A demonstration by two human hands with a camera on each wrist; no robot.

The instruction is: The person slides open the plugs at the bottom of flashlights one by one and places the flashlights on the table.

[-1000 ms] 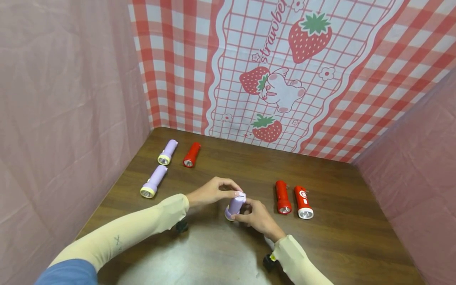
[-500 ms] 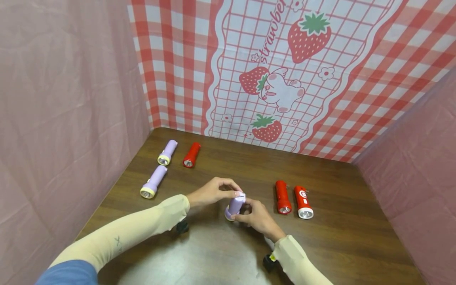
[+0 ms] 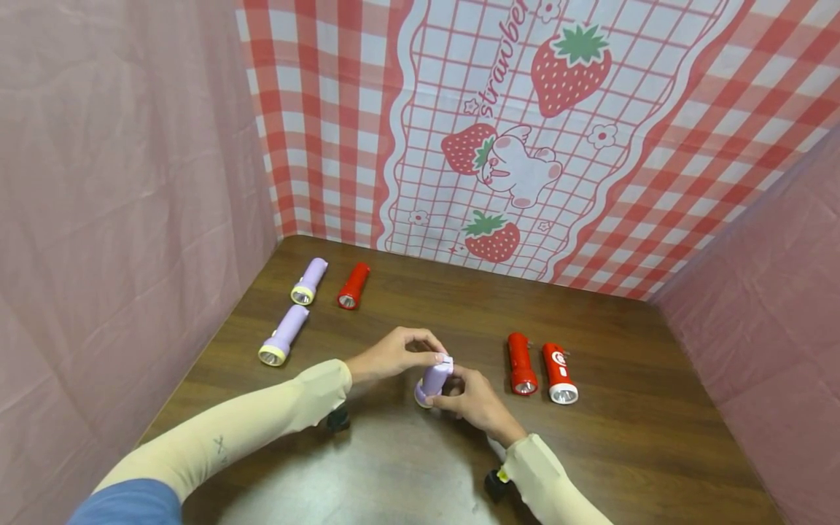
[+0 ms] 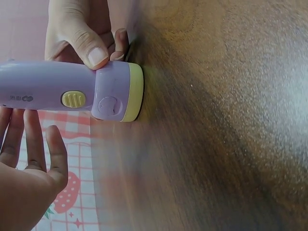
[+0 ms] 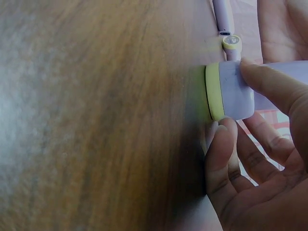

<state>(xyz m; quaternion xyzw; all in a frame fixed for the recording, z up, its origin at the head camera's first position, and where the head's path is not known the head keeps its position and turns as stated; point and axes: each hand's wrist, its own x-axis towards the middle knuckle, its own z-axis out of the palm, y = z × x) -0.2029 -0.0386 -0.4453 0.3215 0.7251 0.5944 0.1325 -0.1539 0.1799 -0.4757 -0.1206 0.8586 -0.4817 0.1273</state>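
A lilac flashlight (image 3: 435, 379) stands upright at the middle of the table, its pale yellow lens rim (image 4: 134, 92) facing down against the wood. The left hand (image 3: 397, 354) pinches its top end between thumb and fingers. Lower down, the right hand (image 3: 477, 401) grips the head of the flashlight, with the thumb (image 5: 269, 79) pressed on the lilac collar and the fingers behind it. A ribbed yellow slide switch (image 4: 73, 99) shows on the flashlight's side in the left wrist view. Its lens is hidden under it.
Two lilac flashlights (image 3: 284, 335) (image 3: 309, 281) and a red flashlight (image 3: 354, 286) lie at the back left of the table. To the right lie another red flashlight (image 3: 521, 364) and a red one with a white rim (image 3: 559, 373). A strawberry-print cloth (image 3: 485, 182) hangs behind.
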